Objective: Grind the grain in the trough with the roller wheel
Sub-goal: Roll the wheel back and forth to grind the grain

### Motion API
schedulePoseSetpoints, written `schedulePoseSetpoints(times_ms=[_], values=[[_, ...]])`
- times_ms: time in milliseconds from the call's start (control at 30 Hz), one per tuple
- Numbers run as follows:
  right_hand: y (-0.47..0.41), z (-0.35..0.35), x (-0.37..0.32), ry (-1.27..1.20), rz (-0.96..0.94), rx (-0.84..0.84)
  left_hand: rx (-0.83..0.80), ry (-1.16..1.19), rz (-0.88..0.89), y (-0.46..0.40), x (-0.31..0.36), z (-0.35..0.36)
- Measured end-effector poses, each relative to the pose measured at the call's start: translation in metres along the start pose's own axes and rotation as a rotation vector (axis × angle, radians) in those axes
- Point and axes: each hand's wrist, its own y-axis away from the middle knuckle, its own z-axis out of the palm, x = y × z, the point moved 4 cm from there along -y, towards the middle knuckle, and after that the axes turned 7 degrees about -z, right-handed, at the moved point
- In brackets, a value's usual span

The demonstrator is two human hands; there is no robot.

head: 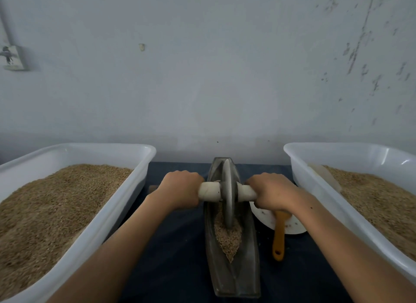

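A long boat-shaped metal trough (234, 278) lies lengthwise on the dark cloth in front of me. A grey roller wheel (228, 190) stands upright in its groove, toward the far half. Brown grain (228, 237) fills the groove just in front of the wheel. A pale axle handle (210, 191) runs through the wheel's hub. My left hand (180, 190) grips the handle's left end. My right hand (273, 193) grips its right end (246, 192).
Two white plastic tubs of grain flank the trough, one on the left (108, 217) and one on the right (315, 190). A white plate (292, 227) with an orange-handled brush (279, 237) lies right of the trough. A grey wall stands close behind.
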Motion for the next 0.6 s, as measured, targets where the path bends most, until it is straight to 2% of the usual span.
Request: schedulePoseSetpoints(times_ms=[100, 233, 333, 467, 533, 600], values=[[-0.0029, 0.0018, -0.0001, 0.019, 0.040, 0.138, 0.239, -0.020, -0.024, -0.0021, 0.0018, -0.0017], [-0.0026, 0.0028, -0.0024, 0.082, 0.054, 0.295, 0.277, 0.009, -0.054, -0.0017, 0.0008, 0.0002], [-0.0014, 0.0022, -0.0009, 0.069, 0.033, 0.240, 0.133, -0.017, -0.043, -0.0024, 0.0005, -0.0002], [0.0005, 0.0031, 0.0001, -0.007, -0.015, -0.002, -0.183, 0.023, -0.048, 0.0017, -0.0004, 0.0002], [0.0025, 0.0036, 0.0002, -0.044, -0.022, -0.088, -0.243, 0.041, -0.055, 0.0035, 0.0004, 0.0006], [0.0030, 0.0038, 0.0012, -0.066, -0.011, -0.105, -0.208, 0.031, -0.055, 0.0044, 0.0020, -0.0007]])
